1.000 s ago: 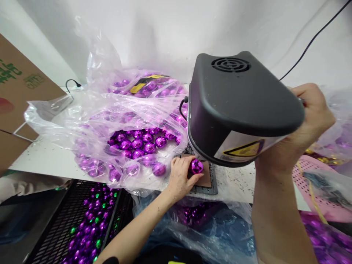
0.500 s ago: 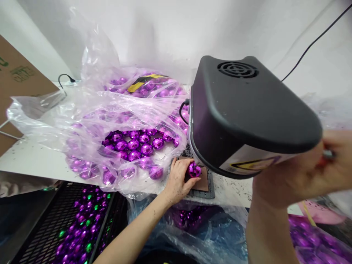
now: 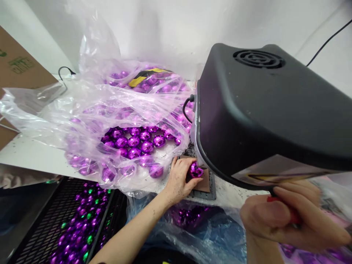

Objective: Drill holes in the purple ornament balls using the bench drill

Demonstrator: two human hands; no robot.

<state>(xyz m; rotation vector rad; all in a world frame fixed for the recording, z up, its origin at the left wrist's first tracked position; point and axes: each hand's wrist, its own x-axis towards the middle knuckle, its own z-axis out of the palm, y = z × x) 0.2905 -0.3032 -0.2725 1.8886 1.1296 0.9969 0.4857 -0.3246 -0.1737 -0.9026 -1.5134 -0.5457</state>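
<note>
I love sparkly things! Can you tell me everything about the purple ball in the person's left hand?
The purple ball is small, round and shiny, covered in little mirror-like facets like a disco ball; it looks like metallic-coated plastic. The left hand pinches it between the fingertips and holds it on a brown pad, right under the front edge of the big black machine. Part of it is hidden by the fingers.

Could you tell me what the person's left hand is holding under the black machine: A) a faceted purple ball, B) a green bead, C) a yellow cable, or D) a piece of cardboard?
A: the left hand pinches a shiny faceted purple ball on the small brown pad, just below the edge of the black machine.
</note>
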